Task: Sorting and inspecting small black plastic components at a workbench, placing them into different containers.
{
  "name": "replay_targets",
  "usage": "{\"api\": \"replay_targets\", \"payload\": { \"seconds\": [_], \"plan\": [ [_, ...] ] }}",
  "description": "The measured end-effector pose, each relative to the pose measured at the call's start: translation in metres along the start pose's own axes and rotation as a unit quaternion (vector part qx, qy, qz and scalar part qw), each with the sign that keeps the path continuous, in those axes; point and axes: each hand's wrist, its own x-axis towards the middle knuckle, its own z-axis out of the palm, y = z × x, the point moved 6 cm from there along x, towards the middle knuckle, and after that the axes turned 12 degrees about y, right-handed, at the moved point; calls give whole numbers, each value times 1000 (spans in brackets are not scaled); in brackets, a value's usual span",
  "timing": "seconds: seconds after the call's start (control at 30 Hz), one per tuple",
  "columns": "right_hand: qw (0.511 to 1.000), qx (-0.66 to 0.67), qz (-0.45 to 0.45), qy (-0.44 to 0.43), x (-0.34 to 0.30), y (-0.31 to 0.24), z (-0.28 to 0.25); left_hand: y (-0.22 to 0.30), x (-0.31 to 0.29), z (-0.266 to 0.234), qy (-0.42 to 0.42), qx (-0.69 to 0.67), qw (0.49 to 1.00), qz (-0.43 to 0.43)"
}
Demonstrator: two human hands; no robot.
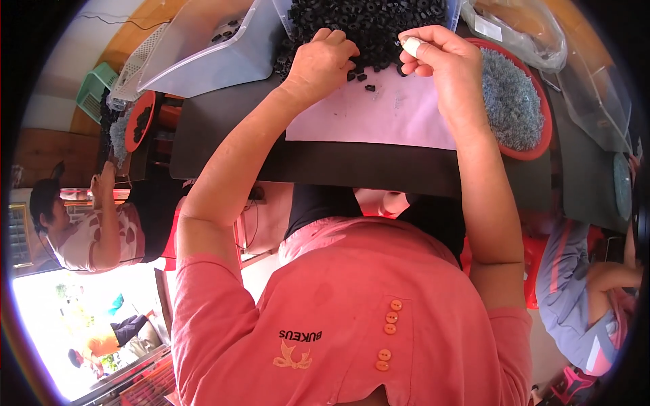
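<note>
A heap of small black plastic parts [369, 34] lies at the far edge of the table, spilling out of a clear bin. Over its left side my left hand [321, 64] is closed, fingertips curled down among the parts; whatever it grips is hidden. My right hand [447, 64] is raised at the heap's right side with thumb and fingers pinched together. A white covering [411, 46] shows at its thumb tip. What the pinch holds is too small to make out. Beneath both hands lies a pale pink sheet [372, 115], with a few loose black parts and tiny clear pieces on it.
A red basin [546, 128] of small clear bluish pieces [508, 101] stands right of my right hand. To the left is a translucent bin [210, 71] with a few black parts. Clear plastic bags [525, 34] lie far right. Other people sit at both sides.
</note>
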Motion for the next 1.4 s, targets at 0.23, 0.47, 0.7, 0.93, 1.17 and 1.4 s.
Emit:
{"api": "replay_targets", "payload": {
  "seconds": [0.23,0.47,0.7,0.93,1.17,1.4],
  "plan": [
    [1000,-2,11,-5,2,3,1,1,1,8,13,18,999,43],
    [1000,-11,18,-1,3,4,1,9,5,11,13,55,994,90],
    [1000,-15,24,-8,2,7,4,-6,6,-4,34,-168,980,-100],
    [999,2,39,-6,-1,12,13,14,-8,2,-17,-601,635,-485],
    [1000,-15,-2,-8,-2,16,19,26,-13,1,-23,-600,622,-502],
    [999,-21,-26,-18,-4,13,24,24,-17,-4,-13,-556,689,-466]
  ]
}}
